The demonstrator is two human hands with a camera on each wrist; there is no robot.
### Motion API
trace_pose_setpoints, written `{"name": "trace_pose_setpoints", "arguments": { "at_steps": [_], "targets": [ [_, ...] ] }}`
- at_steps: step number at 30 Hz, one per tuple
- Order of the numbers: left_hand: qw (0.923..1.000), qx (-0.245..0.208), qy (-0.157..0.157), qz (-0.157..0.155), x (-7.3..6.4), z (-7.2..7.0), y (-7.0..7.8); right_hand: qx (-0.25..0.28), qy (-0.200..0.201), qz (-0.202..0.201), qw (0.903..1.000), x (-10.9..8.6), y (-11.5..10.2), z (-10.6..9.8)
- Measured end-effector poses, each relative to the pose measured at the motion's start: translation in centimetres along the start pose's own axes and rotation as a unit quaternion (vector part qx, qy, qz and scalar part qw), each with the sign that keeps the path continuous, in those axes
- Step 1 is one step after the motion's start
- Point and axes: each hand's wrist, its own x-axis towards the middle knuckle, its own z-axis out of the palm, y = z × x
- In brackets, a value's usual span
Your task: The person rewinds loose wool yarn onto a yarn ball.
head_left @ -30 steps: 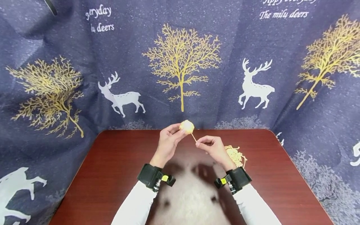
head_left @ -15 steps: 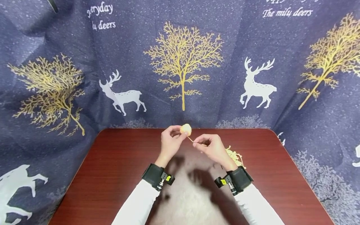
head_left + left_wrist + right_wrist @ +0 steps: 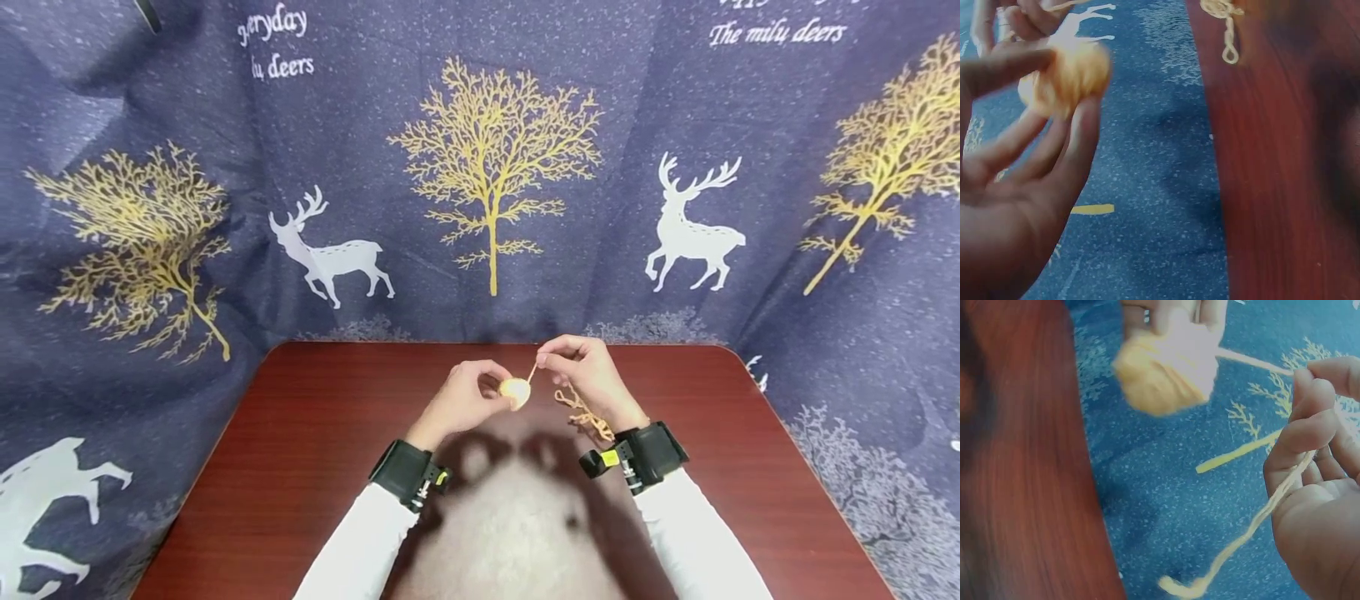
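Observation:
A small pale-yellow ball of yarn (image 3: 515,392) is pinched between the thumb and fingers of my left hand (image 3: 468,400). In the left wrist view the yarn ball (image 3: 1069,78) looks blurred. A short taut strand (image 3: 1254,360) runs from the ball to my right hand (image 3: 585,372), whose thumb and forefinger pinch it. The strand's tail (image 3: 1250,528) passes through the right palm and hangs down below it. Both hands are raised above the table, the right one slightly higher and farther right.
A loose heap of the same yarn (image 3: 588,417) shows beside the right wrist, partly hidden by the hand. The brown wooden table (image 3: 315,467) ends at a back edge against a dark blue cloth (image 3: 435,317) printed with deer and trees.
My left hand has come down and right with the yarn ball and turned. The right hand has risen and swung right, the strand now slanting up from the ball.

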Motion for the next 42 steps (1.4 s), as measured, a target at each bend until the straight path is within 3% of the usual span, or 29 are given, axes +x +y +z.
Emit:
{"name": "trace_pose_setpoints", "arguments": {
  "at_steps": [3, 6, 9, 12, 16, 22, 26, 34, 37, 42],
  "targets": [
    [0.9964, -0.025, -0.081, 0.001, -0.2, -0.3, 0.4, 0.073, -0.003, 0.004, 0.9973, 0.1, 0.0, -0.3],
    [0.9876, -0.078, -0.136, 0.011, -0.4, -0.4, 0.5, 0.109, -0.004, -0.001, 0.9941, 0.3, 0.1, -0.6],
    [0.9769, -0.137, -0.162, 0.019, -0.7, -0.5, 0.8, 0.112, -0.003, -0.001, 0.9937, 0.5, 0.4, -0.7],
    [0.9677, -0.189, -0.163, 0.034, -0.8, -0.6, 1.4, 0.108, 0.003, 0.005, 0.9941, 0.7, 0.9, -0.8],
    [0.9595, -0.245, -0.123, 0.065, -0.7, -0.7, 2.1, 0.089, 0.007, 0.016, 0.9958, 0.7, 1.9, -0.6],
    [0.9426, -0.324, -0.014, 0.079, -0.3, -0.5, 2.7, 0.04, -0.001, 0.032, 0.9987, -0.2, 3.0, 0.5],
    [0.9295, -0.355, 0.072, 0.068, 0.1, -0.2, 3.1, 0.004, -0.007, 0.028, 0.9996, -0.8, 3.2, 1.1],
    [0.9018, -0.37, 0.222, 0.012, 0.9, 0.2, 3.2, -0.068, -0.032, -0.001, 0.9972, -1.9, 2.7, 2.0],
    [0.9078, -0.333, 0.254, -0.001, 1.2, 0.4, 3.0, -0.097, -0.039, -0.019, 0.9944, -2.2, 1.9, 2.4],
    [0.9394, -0.217, 0.265, 0.004, 1.3, 0.6, 2.2, -0.146, -0.033, -0.034, 0.9881, -2.3, 1.0, 2.7]
  ]
}}
